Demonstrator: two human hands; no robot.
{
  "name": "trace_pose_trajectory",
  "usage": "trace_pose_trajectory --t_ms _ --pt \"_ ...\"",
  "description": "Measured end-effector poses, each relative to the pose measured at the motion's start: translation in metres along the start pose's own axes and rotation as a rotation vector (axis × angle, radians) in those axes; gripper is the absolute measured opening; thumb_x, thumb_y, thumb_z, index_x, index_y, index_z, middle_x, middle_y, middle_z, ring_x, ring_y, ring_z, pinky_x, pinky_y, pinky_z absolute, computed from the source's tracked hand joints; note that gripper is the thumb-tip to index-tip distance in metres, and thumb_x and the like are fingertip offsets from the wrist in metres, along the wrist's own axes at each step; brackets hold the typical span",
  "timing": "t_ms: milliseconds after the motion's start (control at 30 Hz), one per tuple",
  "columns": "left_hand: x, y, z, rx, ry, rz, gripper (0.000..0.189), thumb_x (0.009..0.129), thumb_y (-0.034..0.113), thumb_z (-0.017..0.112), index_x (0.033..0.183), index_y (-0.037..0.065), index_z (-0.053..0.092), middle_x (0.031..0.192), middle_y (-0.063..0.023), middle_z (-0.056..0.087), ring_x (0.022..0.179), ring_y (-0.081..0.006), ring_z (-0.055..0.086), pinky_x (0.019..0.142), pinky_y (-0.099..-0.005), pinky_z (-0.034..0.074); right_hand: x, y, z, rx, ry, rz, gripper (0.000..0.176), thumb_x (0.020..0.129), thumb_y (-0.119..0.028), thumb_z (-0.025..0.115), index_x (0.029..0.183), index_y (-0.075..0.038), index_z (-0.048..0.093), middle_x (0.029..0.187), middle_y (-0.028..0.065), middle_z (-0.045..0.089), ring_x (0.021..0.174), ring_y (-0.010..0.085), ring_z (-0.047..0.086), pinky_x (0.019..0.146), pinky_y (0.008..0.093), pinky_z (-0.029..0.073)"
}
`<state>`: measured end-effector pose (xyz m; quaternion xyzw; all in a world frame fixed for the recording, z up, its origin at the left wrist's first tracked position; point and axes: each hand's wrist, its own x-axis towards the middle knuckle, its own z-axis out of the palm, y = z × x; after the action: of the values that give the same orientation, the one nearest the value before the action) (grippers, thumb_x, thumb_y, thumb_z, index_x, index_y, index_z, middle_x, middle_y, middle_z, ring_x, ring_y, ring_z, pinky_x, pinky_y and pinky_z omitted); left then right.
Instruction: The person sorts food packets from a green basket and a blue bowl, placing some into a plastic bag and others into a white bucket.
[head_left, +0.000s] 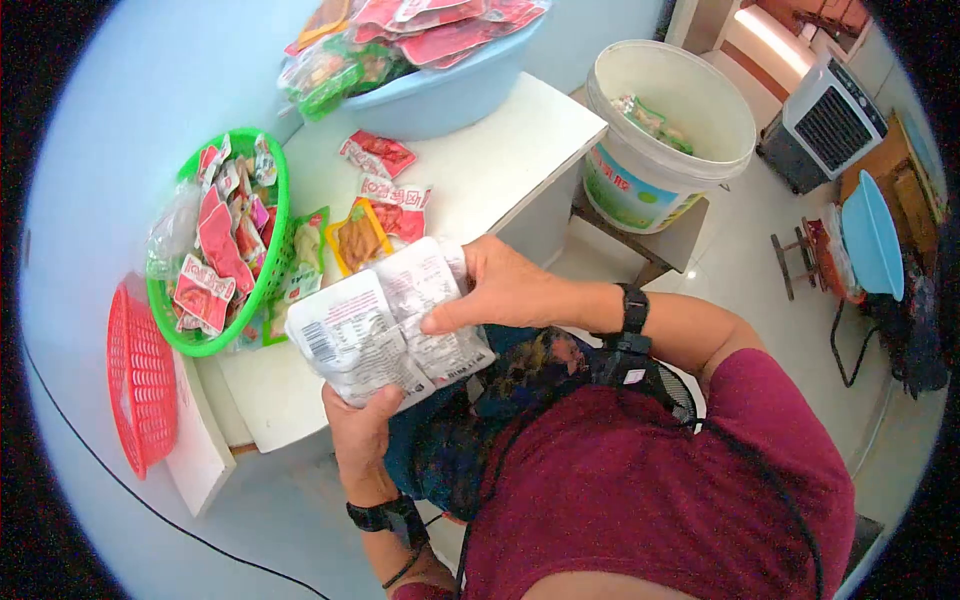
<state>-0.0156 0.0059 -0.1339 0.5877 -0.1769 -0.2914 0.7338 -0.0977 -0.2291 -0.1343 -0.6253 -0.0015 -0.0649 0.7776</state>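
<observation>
My left hand (362, 432) grips the lower edge of a bunch of white and silver printed packets (345, 325), its thumb on top. From the upper right, my right hand (500, 290) holds the same bunch, with its thumb pressed on the printed face and the other fingers hidden behind. The packets overlap, and one shows a barcode. Just beyond them on the white table (500, 155) lie a yellow-edged packet (357, 238), red and white packets (400, 207) and a green packet (305, 255).
A green basket (283, 230) of mixed packets stands at the left, beside a red basket (145, 380). At the back is a blue basin (450, 95) heaped with packets. A white bucket (640, 190) stands on a stool at the right. An air cooler (825, 120) is farther off.
</observation>
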Motion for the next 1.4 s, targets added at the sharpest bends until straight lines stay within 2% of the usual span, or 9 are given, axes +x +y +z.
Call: trace_pose_trajectory --t_ms 67,200,433,533,667,800,1033,1233,1400 --pt "0.004 0.002 0.010 -0.009 -0.050 -0.041 0.065 0.069 0.005 0.081 0.127 -0.004 0.051 0.117 -0.0106 0.064 0.104 -0.0217 0.063 0.094 -0.0353 0.049 -0.011 -0.007 -0.020 -0.055 -0.026 0.043 0.037 0.079 -0.021 0.077 0.107 0.001 0.068 0.098 0.0063 0.071 0.090 0.0130 0.064 0.085 0.0306 0.051" --pt "0.018 0.003 0.035 -0.094 -0.144 -0.104 0.063 0.071 0.004 0.079 0.126 -0.005 0.051 0.118 -0.0115 0.064 0.105 -0.0225 0.063 0.094 -0.0352 0.049 -0.037 -0.032 -0.050 0.073 -0.143 0.103 0.052 0.079 -0.023 0.079 0.121 0.001 0.060 0.114 0.0080 0.066 0.102 0.0149 0.060 0.093 0.0319 0.047" --pt "0.045 0.001 0.095 -0.140 -0.145 -0.208 0.060 0.073 0.003 0.077 0.126 -0.004 0.051 0.118 -0.0128 0.063 0.106 -0.0227 0.063 0.094 -0.0356 0.049 -0.071 -0.019 -0.068 0.291 0.104 0.087 0.059 0.078 -0.015 0.079 0.129 0.001 0.053 0.123 0.0090 0.062 0.112 0.0172 0.057 0.100 0.0341 0.044" --pt "0.056 -0.003 0.113 -0.113 -0.229 -0.177 0.059 0.074 0.003 0.077 0.126 -0.004 0.051 0.118 -0.0127 0.063 0.105 -0.0225 0.063 0.094 -0.0357 0.049 -0.079 -0.026 -0.092 0.289 0.114 0.130 0.068 0.077 -0.014 0.080 0.134 0.000 0.046 0.131 0.0096 0.057 0.118 0.0175 0.054 0.103 0.0344 0.042" --pt "0.068 -0.005 0.125 -0.050 -0.329 -0.242 0.058 0.073 0.005 0.080 0.124 -0.003 0.054 0.116 -0.0110 0.065 0.103 -0.0209 0.064 0.093 -0.0350 0.050 -0.086 -0.045 -0.128 0.286 0.251 0.098 0.071 0.076 -0.017 0.081 0.135 0.000 0.046 0.126 0.0097 0.059 0.116 0.0182 0.056 0.104 0.0338 0.042" --pt "0.073 -0.011 0.133 0.036 -0.375 -0.311 0.056 0.072 0.007 0.082 0.122 -0.003 0.057 0.114 -0.0097 0.066 0.102 -0.0188 0.064 0.093 -0.0337 0.049 -0.093 -0.038 -0.135 0.452 0.179 0.202 0.076 0.072 -0.016 0.084 0.135 0.000 0.045 0.125 0.0098 0.059 0.113 0.0173 0.058 0.100 0.0334 0.045" --pt "0.079 -0.013 0.144 0.061 -0.425 -0.405 0.058 0.074 0.012 0.082 0.124 -0.003 0.055 0.115 -0.0093 0.065 0.104 -0.0178 0.062 0.090 -0.0323 0.050 -0.103 -0.040 -0.135 0.417 0.260 0.222 0.043 0.078 -0.006 0.078 0.117 0.003 0.063 0.111 0.0107 0.068 0.098 0.0173 0.065 0.091 0.0325 0.050" --pt "0.090 -0.011 0.150 -0.146 -0.570 -0.515 0.068 0.082 0.027 0.076 0.134 -0.002 0.043 0.125 -0.0155 0.058 0.110 -0.0245 0.060 0.088 -0.0387 0.054 -0.107 -0.088 -0.158 0.300 0.424 0.206 0.042 0.078 -0.006 0.077 0.117 0.002 0.063 0.108 0.0098 0.069 0.095 0.0180 0.067 0.087 0.0330 0.053" --pt "0.093 -0.017 0.127 -0.024 -0.659 -0.440 0.067 0.084 0.038 0.072 0.132 -0.001 0.045 0.118 -0.0190 0.060 0.106 -0.0330 0.063 0.083 -0.0431 0.057 -0.123 -0.132 -0.240 0.015 0.592 0.068 0.044 0.081 -0.012 0.075 0.121 0.002 0.059 0.114 0.0103 0.067 0.097 0.0197 0.067 0.090 0.0366 0.054"
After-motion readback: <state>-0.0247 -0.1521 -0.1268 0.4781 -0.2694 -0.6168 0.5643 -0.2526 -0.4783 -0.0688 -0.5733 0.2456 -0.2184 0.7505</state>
